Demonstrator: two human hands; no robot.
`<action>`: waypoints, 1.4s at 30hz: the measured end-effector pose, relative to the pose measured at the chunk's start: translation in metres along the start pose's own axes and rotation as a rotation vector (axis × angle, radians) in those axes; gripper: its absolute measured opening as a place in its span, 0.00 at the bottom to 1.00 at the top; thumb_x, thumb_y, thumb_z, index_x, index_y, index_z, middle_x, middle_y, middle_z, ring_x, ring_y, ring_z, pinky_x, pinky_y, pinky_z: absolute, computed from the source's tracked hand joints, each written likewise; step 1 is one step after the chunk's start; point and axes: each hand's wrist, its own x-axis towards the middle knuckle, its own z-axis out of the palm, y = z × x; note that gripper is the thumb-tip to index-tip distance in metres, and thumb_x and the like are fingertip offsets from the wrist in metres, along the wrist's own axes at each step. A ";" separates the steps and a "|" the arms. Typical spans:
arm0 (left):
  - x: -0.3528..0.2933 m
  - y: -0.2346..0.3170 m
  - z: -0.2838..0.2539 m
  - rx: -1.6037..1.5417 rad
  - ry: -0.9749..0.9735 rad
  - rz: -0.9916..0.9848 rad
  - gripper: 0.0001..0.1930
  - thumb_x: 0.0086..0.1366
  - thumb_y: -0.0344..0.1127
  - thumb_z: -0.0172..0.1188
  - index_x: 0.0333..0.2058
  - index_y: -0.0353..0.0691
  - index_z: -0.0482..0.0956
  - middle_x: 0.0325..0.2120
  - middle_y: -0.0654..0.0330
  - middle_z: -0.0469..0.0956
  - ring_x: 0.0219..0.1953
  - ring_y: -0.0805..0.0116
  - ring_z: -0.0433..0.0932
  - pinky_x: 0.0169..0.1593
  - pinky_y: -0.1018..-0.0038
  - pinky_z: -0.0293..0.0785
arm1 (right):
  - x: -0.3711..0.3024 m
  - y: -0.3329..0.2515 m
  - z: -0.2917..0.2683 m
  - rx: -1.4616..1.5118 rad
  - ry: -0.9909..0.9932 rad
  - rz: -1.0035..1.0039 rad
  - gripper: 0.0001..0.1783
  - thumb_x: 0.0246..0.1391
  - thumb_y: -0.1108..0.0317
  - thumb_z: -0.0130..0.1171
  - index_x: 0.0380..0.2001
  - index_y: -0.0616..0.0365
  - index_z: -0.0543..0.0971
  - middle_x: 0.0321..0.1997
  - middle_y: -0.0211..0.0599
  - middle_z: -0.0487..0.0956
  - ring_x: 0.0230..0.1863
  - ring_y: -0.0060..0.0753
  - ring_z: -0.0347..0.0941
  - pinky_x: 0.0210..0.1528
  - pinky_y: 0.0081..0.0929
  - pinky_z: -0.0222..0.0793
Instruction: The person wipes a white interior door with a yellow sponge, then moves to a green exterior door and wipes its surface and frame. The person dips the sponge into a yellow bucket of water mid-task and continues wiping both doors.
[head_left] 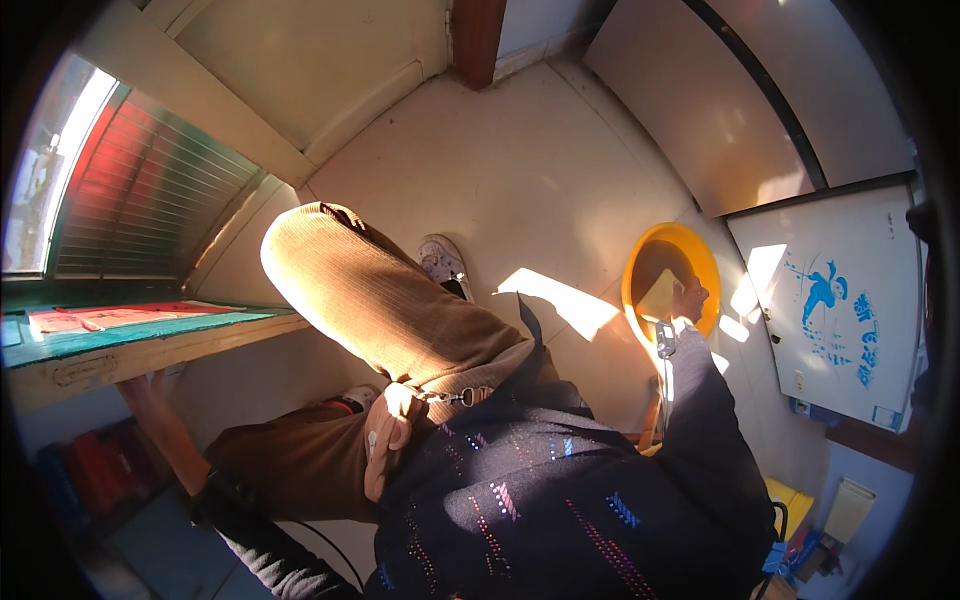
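Note:
Over at the right, my right hand [690, 301] reaches down into a yellow bucket [708, 255] on the floor. Its fingers are closed at the edge of a pale yellow, squarish piece [658, 297]; whether this is cloth or sponge I cannot tell. A small dark device [665, 340] is strapped at my right wrist. At the far left, my left hand [155, 412] is raised against the underside of a wooden ledge [150, 357] with a green top. The left fingers are apart, their tips partly hidden by the ledge, and nothing shows in them.
A white panel with blue drawings [835, 305] stands right of the bucket, beside a large grey cabinet [705, 100]. My bent leg [400, 300] lies between the ledge and the bucket. Red objects [100, 470] sit beneath the ledge; a mesh-covered window [150, 190] is above it.

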 end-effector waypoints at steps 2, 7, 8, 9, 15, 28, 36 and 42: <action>0.001 -0.001 -0.001 -0.026 0.039 -0.048 0.35 0.77 0.58 0.42 0.72 0.40 0.54 0.68 0.49 0.55 0.68 0.54 0.63 0.64 0.56 0.72 | 0.000 -0.013 0.019 -0.130 -0.038 -0.073 0.35 0.59 0.42 0.59 0.62 0.53 0.73 0.57 0.46 0.76 0.60 0.56 0.72 0.62 0.50 0.68; 0.003 -0.025 -0.019 -0.033 -0.008 0.010 0.32 0.77 0.53 0.43 0.71 0.40 0.55 0.69 0.49 0.56 0.68 0.55 0.64 0.63 0.57 0.73 | -0.011 -0.062 0.063 0.203 -0.635 -0.097 0.34 0.54 0.43 0.61 0.51 0.63 0.77 0.49 0.60 0.80 0.54 0.60 0.76 0.57 0.50 0.70; 0.004 -0.029 -0.023 -0.050 -0.014 0.023 0.31 0.78 0.51 0.44 0.71 0.39 0.55 0.68 0.49 0.56 0.67 0.55 0.64 0.63 0.57 0.74 | -0.014 -0.069 0.068 0.203 -0.660 -0.103 0.31 0.52 0.46 0.63 0.46 0.64 0.78 0.48 0.63 0.80 0.52 0.61 0.77 0.54 0.52 0.71; 0.004 -0.033 -0.026 -0.054 0.012 0.002 0.30 0.78 0.49 0.45 0.71 0.39 0.56 0.68 0.49 0.57 0.67 0.55 0.65 0.62 0.58 0.75 | -0.018 -0.074 0.072 0.123 -0.565 -0.136 0.27 0.51 0.50 0.63 0.43 0.65 0.78 0.46 0.63 0.80 0.50 0.63 0.77 0.51 0.53 0.72; 0.006 -0.041 -0.031 -0.194 0.068 -0.054 0.25 0.76 0.40 0.51 0.66 0.35 0.63 0.64 0.52 0.63 0.63 0.58 0.68 0.58 0.63 0.78 | -0.031 -0.105 0.074 0.049 -0.362 -0.149 0.21 0.48 0.58 0.61 0.37 0.66 0.79 0.36 0.62 0.81 0.41 0.66 0.79 0.47 0.53 0.74; 0.011 -0.053 -0.030 -0.014 0.115 -0.038 0.23 0.74 0.39 0.56 0.63 0.34 0.68 0.63 0.51 0.65 0.63 0.57 0.66 0.61 0.62 0.72 | -0.046 -0.244 0.074 0.110 -0.381 -0.211 0.18 0.49 0.57 0.64 0.35 0.63 0.83 0.37 0.56 0.84 0.43 0.57 0.82 0.46 0.47 0.77; 0.005 -0.038 -0.024 0.261 0.118 -0.051 0.30 0.78 0.49 0.46 0.68 0.35 0.61 0.69 0.49 0.58 0.67 0.53 0.62 0.65 0.63 0.64 | -0.073 -0.343 0.094 0.104 -0.447 -0.317 0.18 0.48 0.57 0.64 0.33 0.63 0.85 0.36 0.57 0.84 0.41 0.56 0.83 0.46 0.44 0.78; -0.005 -0.009 -0.003 -0.063 0.266 -0.276 0.38 0.74 0.59 0.50 0.72 0.43 0.53 0.68 0.52 0.61 0.67 0.57 0.64 0.66 0.61 0.65 | -0.091 -0.384 0.105 0.247 -0.396 -0.446 0.19 0.51 0.55 0.61 0.32 0.64 0.83 0.31 0.57 0.83 0.38 0.58 0.82 0.45 0.47 0.77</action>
